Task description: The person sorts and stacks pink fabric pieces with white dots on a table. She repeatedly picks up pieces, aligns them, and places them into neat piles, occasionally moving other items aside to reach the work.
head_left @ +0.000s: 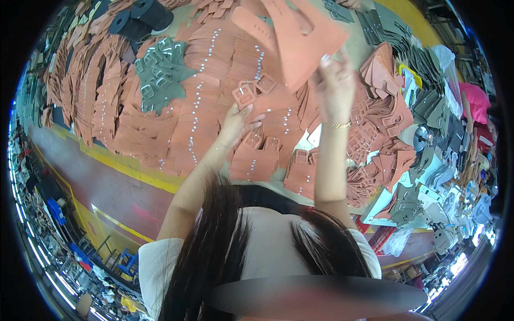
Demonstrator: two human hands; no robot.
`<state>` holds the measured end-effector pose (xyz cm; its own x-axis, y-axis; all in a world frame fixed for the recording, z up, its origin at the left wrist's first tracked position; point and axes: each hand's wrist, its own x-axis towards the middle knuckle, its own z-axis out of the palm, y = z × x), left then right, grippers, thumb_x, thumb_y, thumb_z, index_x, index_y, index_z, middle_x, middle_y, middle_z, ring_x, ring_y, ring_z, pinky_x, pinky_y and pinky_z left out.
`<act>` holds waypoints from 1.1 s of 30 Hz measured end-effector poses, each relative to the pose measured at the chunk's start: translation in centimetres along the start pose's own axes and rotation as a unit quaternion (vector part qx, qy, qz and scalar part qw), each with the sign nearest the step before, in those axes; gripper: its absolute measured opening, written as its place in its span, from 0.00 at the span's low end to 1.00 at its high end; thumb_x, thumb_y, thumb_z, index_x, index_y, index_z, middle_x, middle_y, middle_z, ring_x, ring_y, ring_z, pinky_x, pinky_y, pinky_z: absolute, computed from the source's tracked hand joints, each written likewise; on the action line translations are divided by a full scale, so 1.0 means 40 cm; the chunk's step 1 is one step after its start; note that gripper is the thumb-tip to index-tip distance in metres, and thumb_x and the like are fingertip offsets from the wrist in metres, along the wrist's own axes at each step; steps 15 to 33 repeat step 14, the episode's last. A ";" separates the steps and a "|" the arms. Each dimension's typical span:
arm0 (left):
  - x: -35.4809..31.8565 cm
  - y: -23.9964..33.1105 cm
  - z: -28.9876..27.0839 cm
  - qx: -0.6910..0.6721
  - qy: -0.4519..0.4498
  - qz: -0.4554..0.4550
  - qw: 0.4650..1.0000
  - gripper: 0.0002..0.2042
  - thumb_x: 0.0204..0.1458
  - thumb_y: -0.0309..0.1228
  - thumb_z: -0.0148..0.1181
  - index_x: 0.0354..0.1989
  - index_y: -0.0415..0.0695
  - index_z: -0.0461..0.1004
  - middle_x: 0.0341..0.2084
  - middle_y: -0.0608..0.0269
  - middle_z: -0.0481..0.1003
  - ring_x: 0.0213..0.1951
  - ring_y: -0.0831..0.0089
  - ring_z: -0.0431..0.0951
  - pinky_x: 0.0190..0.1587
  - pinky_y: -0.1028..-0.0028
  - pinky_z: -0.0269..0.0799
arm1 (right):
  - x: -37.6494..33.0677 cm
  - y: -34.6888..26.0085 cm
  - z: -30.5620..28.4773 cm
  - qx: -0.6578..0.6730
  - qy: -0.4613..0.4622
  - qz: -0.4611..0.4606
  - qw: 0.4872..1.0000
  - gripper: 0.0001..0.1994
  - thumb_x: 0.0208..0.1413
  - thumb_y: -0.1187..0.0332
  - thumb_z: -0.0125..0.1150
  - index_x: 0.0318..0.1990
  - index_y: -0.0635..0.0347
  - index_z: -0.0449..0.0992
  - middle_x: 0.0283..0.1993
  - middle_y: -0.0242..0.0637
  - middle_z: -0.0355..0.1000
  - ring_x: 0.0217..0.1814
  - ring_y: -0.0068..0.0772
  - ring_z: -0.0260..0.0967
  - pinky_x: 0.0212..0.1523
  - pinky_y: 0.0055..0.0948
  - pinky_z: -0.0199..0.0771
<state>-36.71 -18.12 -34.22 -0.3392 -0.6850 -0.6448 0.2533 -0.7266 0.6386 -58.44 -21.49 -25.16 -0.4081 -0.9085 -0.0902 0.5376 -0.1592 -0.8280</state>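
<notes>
My right hand (334, 91), somewhat blurred, is raised over the table. Its fingers grip the lower right edge of a large salmon-coloured cut-out strap piece (297, 59), like a sandal upper, lifted above the piles. A row of small holes runs along one of its straps. My left hand (235, 125) is lower and to the left, fingers apart. Its thumb side is at the edge of a square salmon-covered buckle (244, 94); whether it touches cannot be made out. A second square buckle (265, 83) lies just beyond. Under both hands are stacked salmon pieces (230, 69) with small white marks in rows.
Dark green buckled pieces (160, 72) lie on the stacks at left, near two black rolls (142, 21). More buckled salmon straps (369, 128) and dark green pieces (385, 27) crowd the right side. A person in pink (474, 101) is at far right. A yellow-edged floor (118, 176) borders the table.
</notes>
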 end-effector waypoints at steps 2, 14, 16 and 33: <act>-0.004 -0.063 -0.034 -0.079 0.002 -0.006 0.997 0.19 0.60 0.31 0.45 0.60 0.42 0.57 0.49 0.59 0.70 0.47 0.63 0.76 0.39 0.70 0.78 | -0.106 0.111 -0.018 0.028 0.006 0.116 0.993 0.06 0.55 0.76 0.57 0.36 0.56 0.66 0.34 0.28 0.69 0.36 0.18 0.69 0.41 0.27 0.76; -0.010 -0.108 -0.150 -0.068 0.012 -0.020 0.997 0.20 0.59 0.40 0.48 0.56 0.44 0.62 0.50 0.58 0.70 0.49 0.63 0.73 0.49 0.60 0.72 | -0.300 0.412 -0.126 -0.090 0.089 0.336 0.933 0.07 0.58 0.74 0.53 0.37 0.63 0.60 0.30 0.37 0.68 0.31 0.30 0.73 0.32 0.25 0.81; -0.010 -0.108 -0.150 -0.068 0.012 -0.020 0.997 0.20 0.59 0.40 0.48 0.56 0.44 0.62 0.50 0.58 0.70 0.49 0.63 0.73 0.49 0.60 0.72 | -0.300 0.412 -0.126 -0.090 0.089 0.336 0.933 0.07 0.58 0.74 0.53 0.37 0.63 0.60 0.30 0.37 0.68 0.31 0.30 0.73 0.32 0.25 0.81; -0.010 -0.108 -0.150 -0.068 0.012 -0.020 0.997 0.20 0.59 0.40 0.48 0.56 0.44 0.62 0.50 0.58 0.70 0.49 0.63 0.73 0.49 0.60 0.72 | -0.300 0.412 -0.126 -0.090 0.089 0.336 0.933 0.07 0.58 0.74 0.53 0.37 0.63 0.60 0.30 0.37 0.68 0.31 0.30 0.73 0.32 0.25 0.81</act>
